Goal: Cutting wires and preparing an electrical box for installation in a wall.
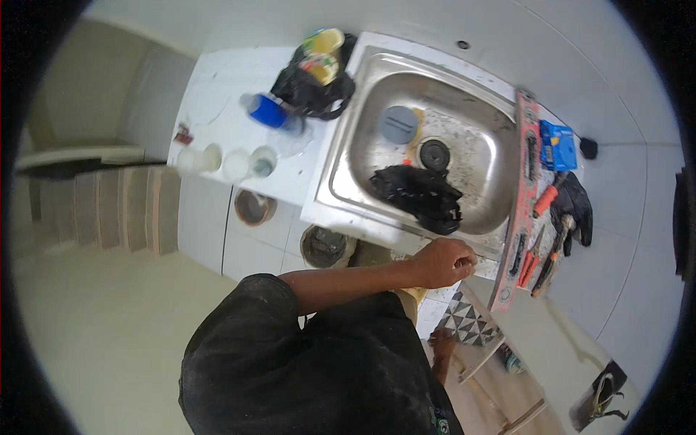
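My left hand (pixel 446 264) is closed beside the front rim of the steel sink (pixel 341 163), its forearm crossing from the left; whatever its curled fingers may hold is hidden. Lower down, near the patterned tiles, my right hand (pixel 441 339) shows small and unclear, so its fingers cannot be read. In the basin, a crumpled black plastic bag (pixel 417 194) lies close to my left hand. Behind it are the black drain strainer (pixel 434 154) and a grey round disc (pixel 399 125). A long red spirit level (pixel 523 185) rests along the sink's right edge.
Right of the level lie a blue packet (pixel 557 146), a black glove (pixel 574 203), red-handled pliers (pixel 530 266) and other hand tools. Left of the sink stand several plastic cups (pixel 236 165), a blue-labelled bottle (pixel 267 112) and a black bag (pixel 308 90). Two round containers (pixel 255 207) are below.
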A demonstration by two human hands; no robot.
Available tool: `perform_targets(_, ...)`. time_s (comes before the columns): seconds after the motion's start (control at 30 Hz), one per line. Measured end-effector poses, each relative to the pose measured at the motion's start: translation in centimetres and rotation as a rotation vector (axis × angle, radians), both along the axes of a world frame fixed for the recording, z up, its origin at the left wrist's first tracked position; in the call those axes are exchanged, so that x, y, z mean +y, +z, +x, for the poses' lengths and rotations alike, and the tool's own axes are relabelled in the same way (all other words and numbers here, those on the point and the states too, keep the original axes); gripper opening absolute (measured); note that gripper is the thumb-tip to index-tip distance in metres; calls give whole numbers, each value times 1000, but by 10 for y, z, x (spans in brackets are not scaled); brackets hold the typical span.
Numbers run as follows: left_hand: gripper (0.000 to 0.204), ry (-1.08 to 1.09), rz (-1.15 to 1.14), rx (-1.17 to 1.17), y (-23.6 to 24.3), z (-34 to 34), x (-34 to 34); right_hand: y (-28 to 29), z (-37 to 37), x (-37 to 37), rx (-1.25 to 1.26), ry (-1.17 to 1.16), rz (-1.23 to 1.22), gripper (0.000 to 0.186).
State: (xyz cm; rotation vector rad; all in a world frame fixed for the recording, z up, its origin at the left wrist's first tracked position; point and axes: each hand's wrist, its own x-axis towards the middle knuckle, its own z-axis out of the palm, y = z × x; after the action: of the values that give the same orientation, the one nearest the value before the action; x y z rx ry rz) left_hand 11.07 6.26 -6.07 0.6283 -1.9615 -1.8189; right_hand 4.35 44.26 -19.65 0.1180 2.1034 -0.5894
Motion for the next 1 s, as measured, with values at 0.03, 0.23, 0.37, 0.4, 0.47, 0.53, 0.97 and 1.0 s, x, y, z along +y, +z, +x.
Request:
perform_targets(0.03, 20, 0, -10, -34, -1, 13, 9, -3, -15, -2, 3, 79, -83, 21)
perform_targets(0.23, 19, 134, -64, -163, -20, 84, 78, -33, -77, -26, 80, 482, -105, 26)
perform_targets(0.37, 27, 187, -117, -303, -55, 126, 125, -59, -87, -22, 316, 870, -221, 27)
perform_targets(0.4, 27, 191, -145, -351, -65, 137, 139, -71, -82, -22, 329, 855, -300, 25)
perform_targets(0.47, 28, 195, -133, -478, -83, 160, 159, -81, -81, -12, 286, 834, -199, 24)
perform_targets(0.53, 29, 187, -69, -556, -99, 182, 176, -90, -76, 0, 230, 942, -238, 22)
perform_targets(0.97, 40, 391, -46, -608, -407, 234, 236, -314, -41, -75, 504, 1865, 63, 21)
perform_targets(1.0, 51, 421, 55, -459, -438, 231, 247, -349, -50, -95, 324, 1659, 120, 22)
